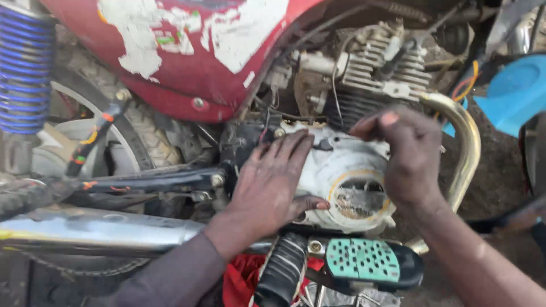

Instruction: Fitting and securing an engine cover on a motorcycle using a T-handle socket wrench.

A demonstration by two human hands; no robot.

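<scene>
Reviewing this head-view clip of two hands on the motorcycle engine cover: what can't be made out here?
- Head view: the left hand lies flat on the white engine cover, hiding the cover's left part.
- The right hand hides its own fingertips and anything pinched in them.
- The round opening is too blurred to show what is inside.
- The red tank is cut off by the top edge.
- The red cloth is cut off by the bottom edge.

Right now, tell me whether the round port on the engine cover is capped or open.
Open. The round port on the white engine cover has no cap; rusty parts show inside. The left hand lies flat on the cover, the right hand at its top.
</scene>
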